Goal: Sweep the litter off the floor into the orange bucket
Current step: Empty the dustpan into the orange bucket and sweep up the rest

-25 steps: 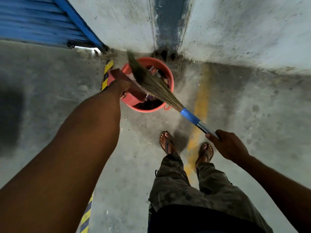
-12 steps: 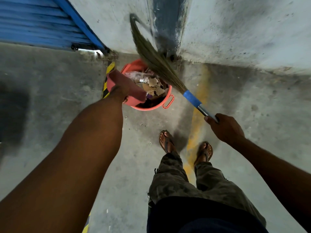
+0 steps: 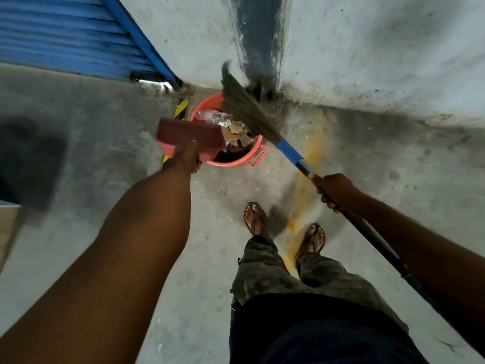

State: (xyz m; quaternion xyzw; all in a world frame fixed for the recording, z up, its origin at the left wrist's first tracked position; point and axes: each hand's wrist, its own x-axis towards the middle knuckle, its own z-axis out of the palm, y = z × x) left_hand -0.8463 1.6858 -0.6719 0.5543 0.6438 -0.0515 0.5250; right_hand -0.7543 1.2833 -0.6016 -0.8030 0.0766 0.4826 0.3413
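An orange bucket stands on the concrete floor by the wall corner, holding cardboard scraps and plastic wrap. My left hand grips a reddish dustpan, held above the bucket's left rim with its open side facing me. My right hand grips the dark handle of a grass broom with a blue band. The bristles are raised over the bucket's far right rim and point up toward the wall.
A blue roller shutter fills the far left. Stained concrete walls meet in a corner behind the bucket. A yellow-black striped strip runs along the floor left of it. A faded yellow line passes by my sandalled feet.
The dustpan has come away from the bucket's inside and turned level at its left rim. The broom head swung up out of the bucket, then lowered over its right rim.
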